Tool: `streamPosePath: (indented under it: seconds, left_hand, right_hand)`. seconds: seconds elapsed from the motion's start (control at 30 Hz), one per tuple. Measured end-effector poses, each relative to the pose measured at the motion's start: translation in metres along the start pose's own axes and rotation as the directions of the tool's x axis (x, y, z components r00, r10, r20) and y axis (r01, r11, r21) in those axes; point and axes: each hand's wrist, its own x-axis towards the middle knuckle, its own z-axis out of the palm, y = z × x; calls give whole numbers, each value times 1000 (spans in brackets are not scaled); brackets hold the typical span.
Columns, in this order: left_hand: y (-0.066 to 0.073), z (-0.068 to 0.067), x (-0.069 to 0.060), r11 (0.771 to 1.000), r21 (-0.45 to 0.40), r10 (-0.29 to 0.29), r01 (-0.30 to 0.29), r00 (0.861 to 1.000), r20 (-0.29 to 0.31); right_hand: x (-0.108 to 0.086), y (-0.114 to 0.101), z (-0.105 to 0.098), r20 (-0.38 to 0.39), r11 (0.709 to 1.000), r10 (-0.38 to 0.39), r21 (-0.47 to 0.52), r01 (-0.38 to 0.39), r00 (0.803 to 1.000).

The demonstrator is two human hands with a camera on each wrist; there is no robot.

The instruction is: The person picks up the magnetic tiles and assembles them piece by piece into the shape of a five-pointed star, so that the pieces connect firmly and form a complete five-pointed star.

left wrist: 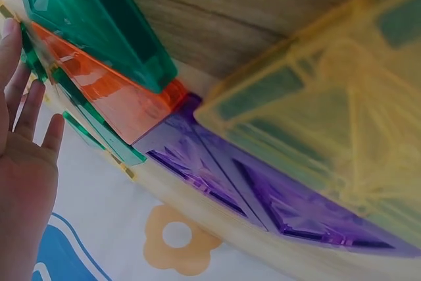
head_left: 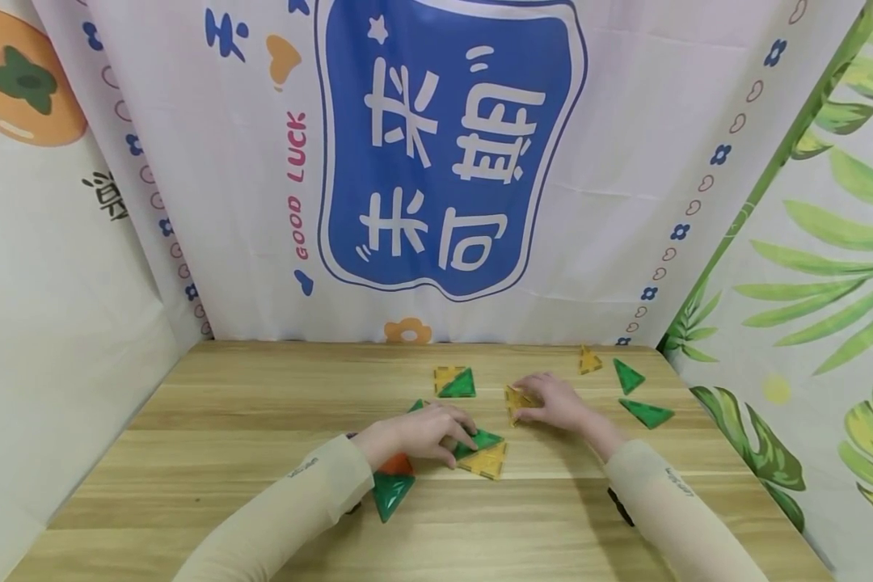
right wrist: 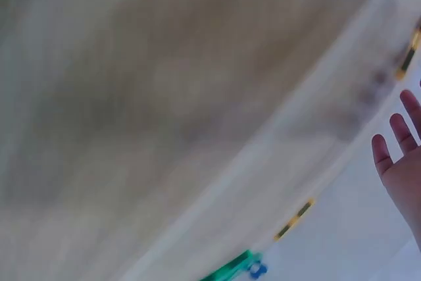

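Observation:
In the head view my left hand (head_left: 425, 430) is bent over a green triangle tile (head_left: 483, 440), its thumb near the tile's left side. That tile lies over a yellow tile (head_left: 486, 463). My right hand (head_left: 551, 401) pinches a yellow triangle tile (head_left: 516, 404) between thumb and fingers. Beside and under the left wrist are an orange tile (head_left: 398, 464) and a dark green triangle tile (head_left: 393, 495). The left wrist view shows purple tiles (left wrist: 204, 169) joining the orange one, with a large yellow tile (left wrist: 316, 110) close to the camera.
Beyond the hands lies a yellow tile (head_left: 445, 374) with a green triangle (head_left: 461, 384) over it. At the right are a small yellow triangle (head_left: 590, 361) and two green triangles (head_left: 629, 377). The wooden table (head_left: 262, 388) meets a printed cloth (head_left: 247, 242) at its far edge.

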Motion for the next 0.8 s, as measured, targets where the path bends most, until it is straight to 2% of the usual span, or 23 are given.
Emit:
streamPosePath:
  seconds: [0.1, 0.2, 0.4, 0.6, 0.8]
  left_hand:
    - [-2, 1, 1, 1000, -23, -15, 15, 1000, -6]
    - [-3, 2, 4, 997, -72, -41, 39, 999, -27]
    - [-5, 4, 18, 985, -128, -123, 115, 991, -59]
    - [-7, 5, 37, 975, -101, -206, 200, 977, -57]
    - [-4, 2, 54, 966, -87, -246, 243, 969, -21]
  right_hand:
    - [-1, 15, -10, -53, 998, 59, 28, -58, 997]
    - [-5, 35, -20, -84, 988, 152, 45, -149, 985]
    - [-15, 70, -31, -73, 950, 313, 10, -314, 947]
    - [-18, 82, -31, -46, 938, 343, -30, -344, 938]
    - [-19, 85, -32, 19, 934, 354, -49, -353, 935]
